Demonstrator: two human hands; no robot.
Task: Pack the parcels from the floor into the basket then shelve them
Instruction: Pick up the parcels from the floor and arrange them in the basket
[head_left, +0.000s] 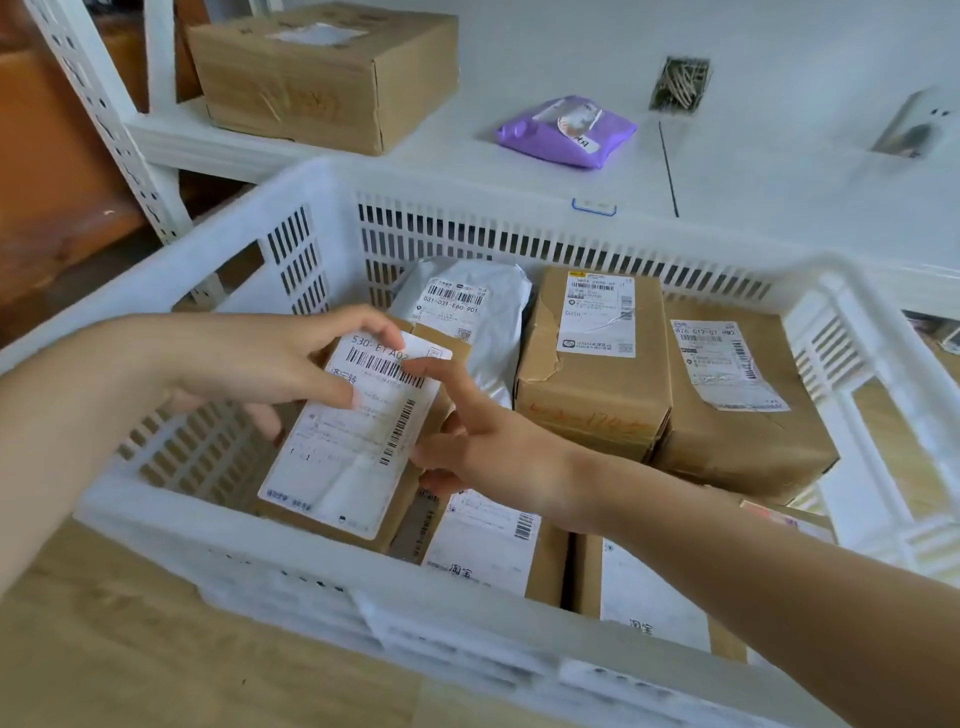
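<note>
A white slotted basket (467, 197) stands in front of me, filled with several parcels. My left hand (270, 364) grips a small cardboard box with a big white label (353, 447) at the basket's left, thumb on the label and fingers curled round its far and left edges. My right hand (478, 441) touches the same box's right side, index finger stretched onto the barcode. A grey poly bag (478, 317) lies behind, and two brown boxes (592, 364) (737, 405) sit to the right. Two more labelled boxes (488, 551) (649, 603) lie under my right forearm.
A white shelf (779, 166) runs behind the basket, carrying a large cardboard box (322, 73) at the left and a purple poly bag (566, 130) in the middle. A perforated white shelf post (104, 119) rises at the left. Wooden floor (130, 649) shows below the basket.
</note>
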